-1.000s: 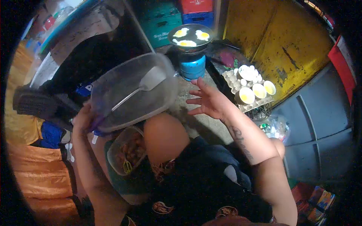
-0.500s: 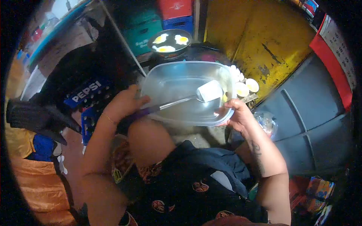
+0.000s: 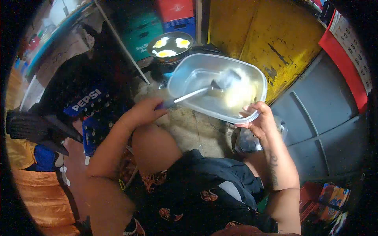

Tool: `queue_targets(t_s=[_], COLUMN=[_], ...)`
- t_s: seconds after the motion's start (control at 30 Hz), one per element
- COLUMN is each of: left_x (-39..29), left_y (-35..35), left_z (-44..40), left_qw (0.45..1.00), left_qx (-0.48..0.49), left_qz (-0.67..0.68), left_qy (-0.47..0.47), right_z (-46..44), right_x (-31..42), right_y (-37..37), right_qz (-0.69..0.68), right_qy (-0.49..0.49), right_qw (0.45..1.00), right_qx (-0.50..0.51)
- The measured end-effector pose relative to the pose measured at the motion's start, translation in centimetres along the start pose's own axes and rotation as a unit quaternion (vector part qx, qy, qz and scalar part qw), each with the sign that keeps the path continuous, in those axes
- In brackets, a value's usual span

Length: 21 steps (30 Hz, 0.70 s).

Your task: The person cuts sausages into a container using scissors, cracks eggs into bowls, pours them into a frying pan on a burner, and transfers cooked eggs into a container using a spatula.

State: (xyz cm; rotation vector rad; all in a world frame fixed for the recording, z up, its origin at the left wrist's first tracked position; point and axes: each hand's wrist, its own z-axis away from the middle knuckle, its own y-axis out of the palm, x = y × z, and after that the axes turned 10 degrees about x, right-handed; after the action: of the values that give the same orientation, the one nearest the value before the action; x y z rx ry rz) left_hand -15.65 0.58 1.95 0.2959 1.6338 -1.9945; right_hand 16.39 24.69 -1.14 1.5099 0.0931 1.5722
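Observation:
A clear plastic container [image 3: 197,106] is held up at the centre, tilted. My right hand [image 3: 258,118] grips its lower right rim, thumb inside. My left hand [image 3: 147,112] is closed round the dark handle of a spatula [image 3: 193,94], whose blurred head lies over the container's inside. Behind the container's left side a dark pan [image 3: 170,58] with three frying eggs [image 3: 164,53] sits over a blue gas canister [image 3: 168,76]. The egg tray is hidden behind the container.
Green [image 3: 145,39], red [image 3: 175,10] and blue crates stand behind the pan. A Pepsi crate [image 3: 86,101] and a black chair [image 3: 35,128] are at left. Yellow panel [image 3: 267,43], grey cabinet [image 3: 303,114] and a plastic bag [image 3: 250,139] are at right.
The container moved from the left to the centre right, and my right hand took hold of its rim. My left hand let go of the container's edge and keeps the spatula.

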Motion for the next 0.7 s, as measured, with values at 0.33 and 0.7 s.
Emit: queue_targets(t_s=[0.33, 0.7], left_x=[3.3, 10.3], left_y=[-5.8, -3.8], left_z=[-1.6, -7.4], left_qw=[0.887, 0.915], left_qx=[-0.191, -0.283], left_qz=[0.397, -0.194], left_qy=[-0.136, -0.211], right_z=[3.5, 6.3], right_x=[3.3, 5.1], right_y=[-2.3, -3.8], right_qz=[-0.050, -0.059], right_qy=[-0.108, -0.231], right_qw=[0.989, 0.956], right_qx=[-0.093, -0.171])
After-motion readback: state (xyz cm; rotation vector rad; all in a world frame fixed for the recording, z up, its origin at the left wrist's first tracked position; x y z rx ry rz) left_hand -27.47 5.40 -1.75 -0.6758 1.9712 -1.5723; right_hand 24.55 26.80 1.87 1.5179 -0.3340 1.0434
